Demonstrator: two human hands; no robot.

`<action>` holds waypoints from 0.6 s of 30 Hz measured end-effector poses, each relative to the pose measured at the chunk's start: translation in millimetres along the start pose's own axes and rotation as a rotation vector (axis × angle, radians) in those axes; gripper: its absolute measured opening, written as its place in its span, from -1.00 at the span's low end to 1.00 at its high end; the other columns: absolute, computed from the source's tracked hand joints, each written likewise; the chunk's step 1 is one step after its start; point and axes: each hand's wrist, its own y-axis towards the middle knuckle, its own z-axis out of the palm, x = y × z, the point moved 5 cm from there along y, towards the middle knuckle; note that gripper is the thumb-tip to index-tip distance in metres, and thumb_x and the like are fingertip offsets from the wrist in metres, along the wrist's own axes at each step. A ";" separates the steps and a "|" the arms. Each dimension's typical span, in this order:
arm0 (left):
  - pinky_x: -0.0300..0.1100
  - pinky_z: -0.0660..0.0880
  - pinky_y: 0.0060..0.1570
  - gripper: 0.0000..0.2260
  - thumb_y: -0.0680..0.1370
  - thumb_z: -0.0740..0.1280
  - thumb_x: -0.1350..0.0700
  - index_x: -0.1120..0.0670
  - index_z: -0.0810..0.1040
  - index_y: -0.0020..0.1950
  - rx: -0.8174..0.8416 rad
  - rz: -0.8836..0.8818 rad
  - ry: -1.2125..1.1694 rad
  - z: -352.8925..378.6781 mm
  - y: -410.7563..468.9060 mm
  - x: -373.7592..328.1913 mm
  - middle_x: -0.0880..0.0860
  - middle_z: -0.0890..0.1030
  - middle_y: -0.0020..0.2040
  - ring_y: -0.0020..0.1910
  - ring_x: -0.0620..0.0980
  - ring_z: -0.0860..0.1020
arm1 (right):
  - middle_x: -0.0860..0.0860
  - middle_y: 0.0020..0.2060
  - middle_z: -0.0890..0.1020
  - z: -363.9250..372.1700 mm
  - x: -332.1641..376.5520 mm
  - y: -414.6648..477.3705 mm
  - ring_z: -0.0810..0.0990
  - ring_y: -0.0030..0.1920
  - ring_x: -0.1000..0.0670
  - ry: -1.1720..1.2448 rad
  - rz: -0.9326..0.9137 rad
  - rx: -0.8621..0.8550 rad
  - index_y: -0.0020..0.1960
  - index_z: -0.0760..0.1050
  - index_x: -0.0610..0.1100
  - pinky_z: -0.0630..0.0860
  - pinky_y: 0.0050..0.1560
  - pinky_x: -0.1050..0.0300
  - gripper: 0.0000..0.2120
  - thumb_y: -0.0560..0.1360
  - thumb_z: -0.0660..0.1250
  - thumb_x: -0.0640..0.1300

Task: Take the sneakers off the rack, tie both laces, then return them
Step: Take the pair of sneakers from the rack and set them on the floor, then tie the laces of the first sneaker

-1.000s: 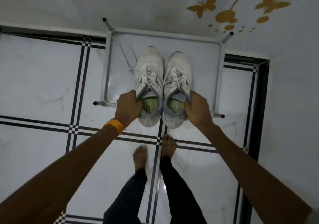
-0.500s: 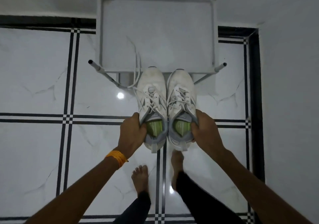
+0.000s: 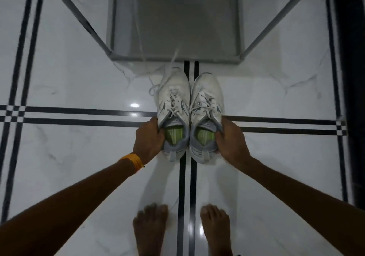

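Two white sneakers with grey heels and green insoles sit side by side, toes pointing away from me, low over or on the floor in front of the rack. My left hand (image 3: 149, 140) grips the left sneaker (image 3: 173, 98) at its collar. My right hand (image 3: 230, 141) grips the right sneaker (image 3: 207, 96) the same way. The left sneaker's laces (image 3: 155, 87) hang loose and trail toward the rack. The grey metal shoe rack (image 3: 175, 57) stands just beyond the toes, its shelf bare.
White marble floor (image 3: 75, 157) with black double lines. My bare feet (image 3: 150, 228) stand close behind the sneakers. A dark wall edge (image 3: 351, 78) runs along the right. Slanted rack legs (image 3: 79, 15) reach out at both sides.
Both hands have carried the sneakers off the rack shelf and down toward the floor in front of it. My view has dropped lower and closer.
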 end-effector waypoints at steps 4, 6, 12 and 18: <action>-0.20 0.40 -0.26 -0.88 0.59 0.25 0.16 0.22 0.49 0.00 -0.074 0.045 -0.023 46.0 7.0 33.9 0.10 0.57 -0.17 -0.26 0.01 0.50 | -0.10 0.12 0.60 39.4 -46.3 11.9 0.57 0.12 -0.10 0.007 -0.037 0.024 0.31 0.42 -0.16 0.53 0.17 -0.03 -0.62 0.53 0.12 -0.12; -0.29 0.36 -0.33 -0.91 0.58 0.27 0.11 0.13 0.46 -0.06 -0.105 0.077 -0.056 57.2 5.0 42.3 -0.01 0.53 -0.24 -0.33 -0.12 0.45 | -0.05 0.18 0.58 48.0 -62.2 10.3 0.55 0.18 -0.06 0.028 -0.035 0.032 0.37 0.38 -0.09 0.51 0.21 0.00 -0.60 0.55 0.12 -0.08; -0.25 0.43 -0.30 -0.63 0.58 0.13 -0.26 -0.01 0.54 -0.04 -0.105 0.057 -0.151 36.9 7.7 53.6 -0.10 0.59 -0.23 -0.26 -0.09 0.58 | -0.04 0.23 0.45 9.3 -34.8 -3.1 0.49 0.18 -0.06 -0.216 -0.108 -0.271 0.44 0.29 -0.07 0.54 0.06 -0.02 -0.41 0.47 0.34 0.04; -0.19 0.49 -0.25 -0.67 0.59 0.25 -0.12 0.12 0.62 -0.02 -0.078 -0.200 -0.647 36.0 24.6 38.8 0.07 0.63 -0.14 -0.15 0.02 0.59 | 0.03 -0.20 0.67 37.7 38.4 36.8 0.60 -0.22 0.10 -0.017 -0.268 -0.099 -0.05 0.64 -0.09 0.53 -0.14 0.11 -0.78 0.52 0.34 0.04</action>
